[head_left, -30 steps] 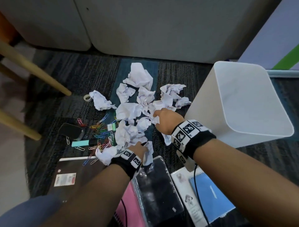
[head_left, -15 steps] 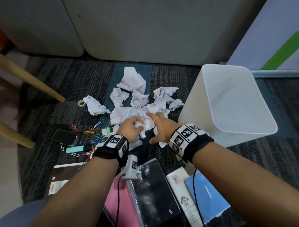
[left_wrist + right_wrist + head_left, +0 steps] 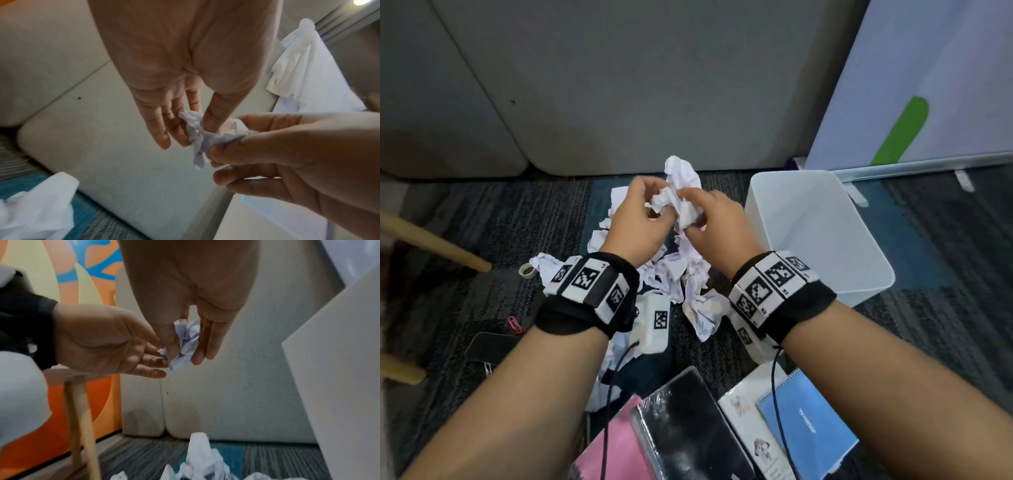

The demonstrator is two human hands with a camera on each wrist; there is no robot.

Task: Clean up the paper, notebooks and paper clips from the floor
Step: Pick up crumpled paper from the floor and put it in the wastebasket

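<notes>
Both the left hand [image 3: 635, 219] and right hand [image 3: 717, 219] are gripping one crumpled paper wad [image 3: 676, 192], seemingly raised above the paper pile [image 3: 688, 284], just left of the white bin [image 3: 822, 240].

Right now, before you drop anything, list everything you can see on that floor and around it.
crumpled paper wad: one, white, lifted between both hands
loose crumpled papers: a pile, count unclear, white, on the carpet under the hands
bin: one, white, right of the pile, nothing visible inside
notebooks: four, pink, black, white and blue, near edge of the carpet
paper clips: a few visible, one pink, left on the carpet
tape roll: one, pale, left of the pile
black flat object: one, far left
wooden legs: two, tan, left edge
left hand: fingers touching the wad
right hand: fingers pinching the wad
</notes>
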